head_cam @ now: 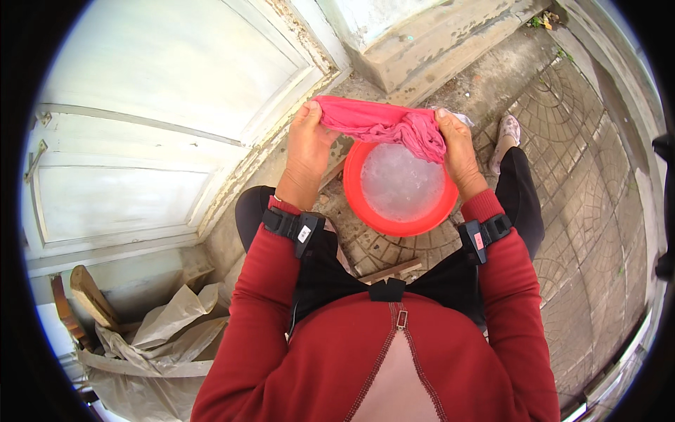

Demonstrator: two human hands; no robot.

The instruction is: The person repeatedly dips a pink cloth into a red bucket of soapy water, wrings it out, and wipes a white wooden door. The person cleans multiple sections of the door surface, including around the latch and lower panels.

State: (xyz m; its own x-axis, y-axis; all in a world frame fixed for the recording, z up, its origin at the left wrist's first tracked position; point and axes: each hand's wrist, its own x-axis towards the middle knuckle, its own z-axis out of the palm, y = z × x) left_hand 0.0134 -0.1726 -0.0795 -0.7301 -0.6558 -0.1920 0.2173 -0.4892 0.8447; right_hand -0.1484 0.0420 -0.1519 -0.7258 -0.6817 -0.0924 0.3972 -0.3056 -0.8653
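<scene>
A pink cloth [382,121] is stretched between my two hands, above the far side of a red basin. My left hand [311,142] pinches its smooth left end between thumb and fingers. At the other end, my right hand [457,147] grips the cloth where it bunches into folds. Cloudy, sudsy water [403,182] fills much of the red plastic basin [401,228], which stands on the paving between my feet. A bit of whitish material [462,119] shows just behind my right hand; what it belongs to is unclear.
A white panelled door [132,137] with peeling paint stands to the left, beside a concrete step [401,68] at the top. Plastic sheeting [174,327] and a wooden piece [94,295] sit at lower left. Patterned paving [575,211] stretches along the right.
</scene>
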